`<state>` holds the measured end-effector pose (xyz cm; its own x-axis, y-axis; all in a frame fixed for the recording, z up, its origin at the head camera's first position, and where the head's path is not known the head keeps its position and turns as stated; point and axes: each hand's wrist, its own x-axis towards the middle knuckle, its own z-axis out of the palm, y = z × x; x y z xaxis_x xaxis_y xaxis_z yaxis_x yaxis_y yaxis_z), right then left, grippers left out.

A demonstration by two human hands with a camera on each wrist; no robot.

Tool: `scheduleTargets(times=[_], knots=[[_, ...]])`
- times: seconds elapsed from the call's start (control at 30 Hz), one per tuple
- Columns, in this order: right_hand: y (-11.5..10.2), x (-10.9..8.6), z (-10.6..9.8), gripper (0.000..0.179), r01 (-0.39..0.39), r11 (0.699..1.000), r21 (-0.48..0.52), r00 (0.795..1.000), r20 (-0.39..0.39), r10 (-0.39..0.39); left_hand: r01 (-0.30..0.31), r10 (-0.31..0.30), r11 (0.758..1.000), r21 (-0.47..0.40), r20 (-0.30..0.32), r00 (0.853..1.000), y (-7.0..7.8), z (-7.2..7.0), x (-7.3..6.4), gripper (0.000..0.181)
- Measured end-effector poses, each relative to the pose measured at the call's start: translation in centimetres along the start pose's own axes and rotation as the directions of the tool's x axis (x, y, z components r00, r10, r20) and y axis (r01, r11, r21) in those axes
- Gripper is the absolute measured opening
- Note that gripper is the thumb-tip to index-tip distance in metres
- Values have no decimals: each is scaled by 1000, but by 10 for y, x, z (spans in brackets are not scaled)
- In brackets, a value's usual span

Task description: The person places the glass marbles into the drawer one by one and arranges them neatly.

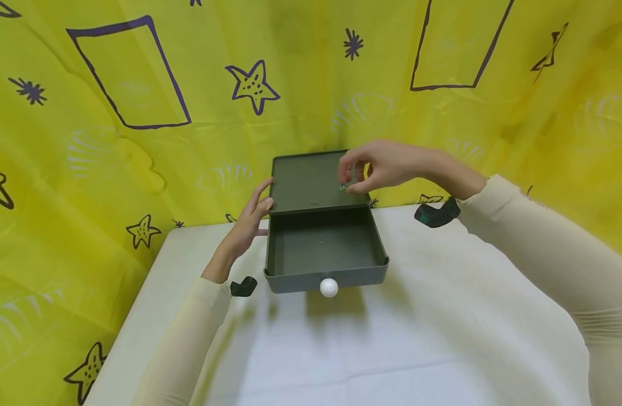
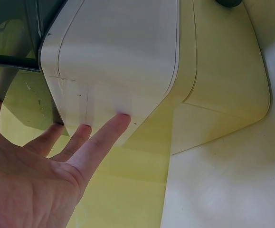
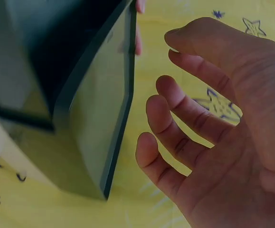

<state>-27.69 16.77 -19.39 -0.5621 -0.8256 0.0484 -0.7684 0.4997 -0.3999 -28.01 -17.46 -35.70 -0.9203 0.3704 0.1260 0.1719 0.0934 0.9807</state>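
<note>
A small drawer unit has a dark green lid-like top (image 1: pixel 305 180) with a raised rim. Below that top, a dark green drawer (image 1: pixel 318 276) with a white round knob (image 1: pixel 329 287) is pulled out; nothing is seen inside it. My left hand (image 1: pixel 245 228) rests with extended fingers against the unit's left side; in the left wrist view, its fingertips touch a pale side wall (image 2: pixel 113 52). Just over the top's right part, my right hand (image 1: pixel 384 163) pinches a small green thing (image 1: pixel 343 188) between thumb and forefinger. Its kind is too small to tell, and the right wrist view hides it.
The unit stands on a white-covered table (image 1: pixel 422 327), near its back edge. Behind it hangs a yellow curtain (image 1: pixel 311 73) printed with stars and shells. A pale lower section (image 2: pixel 222 80) of the unit shows in the left wrist view.
</note>
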Motion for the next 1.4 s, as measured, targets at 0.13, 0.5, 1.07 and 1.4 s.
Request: scheduleTargets(times=[0.13, 0.5, 1.07, 1.4], knots=[[-12, 16, 5, 11, 40, 999, 13, 998, 45, -41, -8, 8, 1000, -8, 9, 1000, -1, -1, 0, 63], [-32, 53, 26, 10, 129, 990, 57, 987, 91, -133, -1, 1, 1000, 4, 3, 1000, 1, 0, 1, 64], [-42, 78, 55, 10, 160, 982, 104, 976, 131, -173, 4, -4, 1000, 15, -1, 1000, 2, -1, 2, 63], [-41, 78, 57, 11, 157, 983, 94, 977, 131, -168, 6, -6, 1000, 10, -7, 1000, 2, -1, 1, 62]])
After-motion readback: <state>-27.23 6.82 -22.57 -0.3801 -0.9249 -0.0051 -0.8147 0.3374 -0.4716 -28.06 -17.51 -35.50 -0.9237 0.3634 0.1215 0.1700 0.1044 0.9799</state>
